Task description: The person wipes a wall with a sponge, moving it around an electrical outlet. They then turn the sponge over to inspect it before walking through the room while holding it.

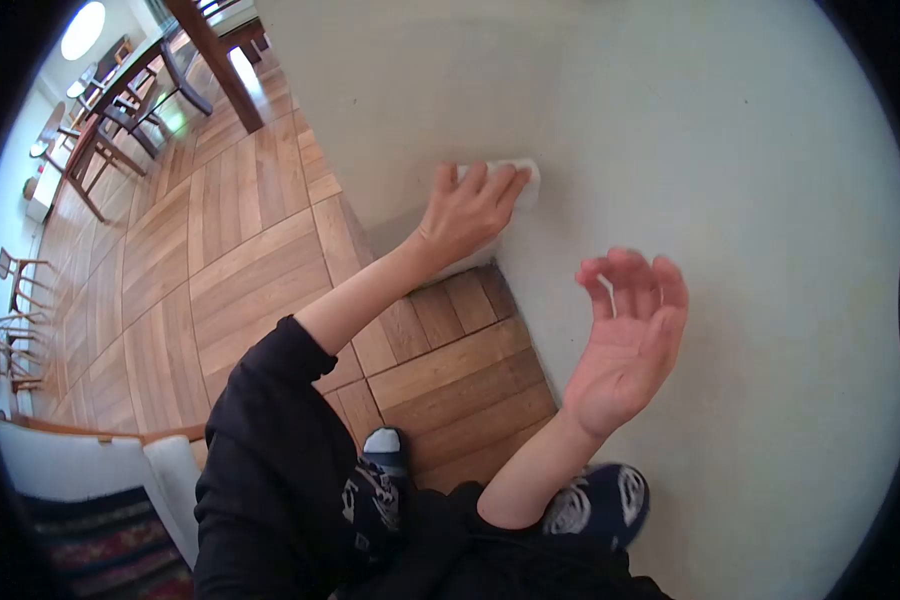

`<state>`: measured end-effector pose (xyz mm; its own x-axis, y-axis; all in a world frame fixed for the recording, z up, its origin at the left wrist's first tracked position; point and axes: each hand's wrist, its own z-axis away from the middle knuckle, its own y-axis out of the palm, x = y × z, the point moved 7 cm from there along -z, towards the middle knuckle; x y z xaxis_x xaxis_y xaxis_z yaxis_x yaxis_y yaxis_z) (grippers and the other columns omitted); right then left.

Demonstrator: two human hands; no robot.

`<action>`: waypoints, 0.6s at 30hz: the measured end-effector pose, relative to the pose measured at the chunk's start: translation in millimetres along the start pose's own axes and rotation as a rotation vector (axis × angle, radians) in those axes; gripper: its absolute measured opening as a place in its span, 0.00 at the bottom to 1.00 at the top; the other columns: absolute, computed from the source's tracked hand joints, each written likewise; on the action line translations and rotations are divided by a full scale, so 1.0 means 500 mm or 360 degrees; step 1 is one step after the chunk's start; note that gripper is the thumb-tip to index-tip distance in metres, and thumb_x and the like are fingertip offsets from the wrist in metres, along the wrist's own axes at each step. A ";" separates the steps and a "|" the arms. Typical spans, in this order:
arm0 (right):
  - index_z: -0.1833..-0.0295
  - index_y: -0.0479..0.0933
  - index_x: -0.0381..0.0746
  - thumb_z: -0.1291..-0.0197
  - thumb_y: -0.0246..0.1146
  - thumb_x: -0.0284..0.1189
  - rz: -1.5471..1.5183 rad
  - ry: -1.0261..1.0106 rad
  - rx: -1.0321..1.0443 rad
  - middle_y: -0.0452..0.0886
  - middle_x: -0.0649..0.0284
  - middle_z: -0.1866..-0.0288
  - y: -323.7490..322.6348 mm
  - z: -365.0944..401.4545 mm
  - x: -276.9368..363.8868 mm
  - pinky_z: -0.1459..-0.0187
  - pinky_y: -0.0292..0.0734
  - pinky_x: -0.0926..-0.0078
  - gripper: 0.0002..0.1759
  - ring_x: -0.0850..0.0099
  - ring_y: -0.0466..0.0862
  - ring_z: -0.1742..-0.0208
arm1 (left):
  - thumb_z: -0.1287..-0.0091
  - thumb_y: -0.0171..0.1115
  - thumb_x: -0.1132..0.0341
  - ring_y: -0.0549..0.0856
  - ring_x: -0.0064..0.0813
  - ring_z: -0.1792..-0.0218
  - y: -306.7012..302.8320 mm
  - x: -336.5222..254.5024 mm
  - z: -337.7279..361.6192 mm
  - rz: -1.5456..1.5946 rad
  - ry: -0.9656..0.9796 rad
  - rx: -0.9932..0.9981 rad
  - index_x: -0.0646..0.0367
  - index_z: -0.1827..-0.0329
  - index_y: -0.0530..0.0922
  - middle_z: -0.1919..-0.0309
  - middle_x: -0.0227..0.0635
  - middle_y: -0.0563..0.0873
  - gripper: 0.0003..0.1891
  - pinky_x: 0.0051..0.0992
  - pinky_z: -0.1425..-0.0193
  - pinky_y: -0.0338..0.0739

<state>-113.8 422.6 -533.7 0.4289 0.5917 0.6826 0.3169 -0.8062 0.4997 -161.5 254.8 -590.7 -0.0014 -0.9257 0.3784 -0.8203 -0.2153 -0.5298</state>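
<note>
My left hand (473,210) presses a white sponge (526,176) against the pale wall (570,90), close to the wall's corner. Its fingers lie bent over the sponge and cover most of it, so only the upper and right edges show. Lower and to the right, my right hand (630,340) is raised in front of the wall, palm turned up toward me. The fingers there curl loosely, apart from one another, with nothing in them.
Wooden parquet floor (240,250) spreads to the left and below the wall corner. Beyond it stand a table (130,65) with chairs and a brown wooden post (220,70). A white sofa-like seat with a striped textile (110,540) is at lower left.
</note>
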 end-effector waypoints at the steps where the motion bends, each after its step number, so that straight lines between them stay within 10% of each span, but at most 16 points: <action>1: 0.39 0.66 0.30 0.28 0.49 0.36 0.0067 0.0031 -0.0026 0.78 0.46 0.47 -0.013 0.007 -0.017 0.44 0.74 0.63 0.22 0.62 0.80 0.49 | 0.50 0.68 0.57 0.77 0.22 0.64 -0.012 0.024 -0.024 0.0020 -0.0103 -0.0061 0.50 0.48 0.81 0.58 0.24 0.79 0.24 0.32 0.56 0.66; 7: 0.42 0.69 0.30 0.28 0.50 0.35 0.0402 0.0209 -0.0227 0.79 0.48 0.48 -0.081 0.063 -0.056 0.45 0.74 0.63 0.20 0.63 0.81 0.51 | 0.52 0.69 0.53 0.77 0.28 0.68 -0.019 0.079 -0.116 0.0714 -0.0832 -0.0362 0.55 0.51 0.81 0.61 0.29 0.78 0.26 0.32 0.64 0.65; 18: 0.45 0.72 0.31 0.29 0.52 0.34 0.0737 0.0197 -0.0104 0.81 0.52 0.51 -0.051 0.104 -0.063 0.48 0.76 0.65 0.17 0.65 0.82 0.54 | 0.49 0.70 0.56 0.81 0.36 0.66 0.061 0.024 -0.083 0.1207 -0.1179 -0.0426 0.56 0.56 0.75 0.59 0.34 0.77 0.21 0.36 0.67 0.72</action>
<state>-91.4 424.7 -595.6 0.4073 0.1690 0.8975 0.0610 -0.9856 0.1579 -210.1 250.0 -570.9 -0.2882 -0.7658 -0.5749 -0.8492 0.4818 -0.2160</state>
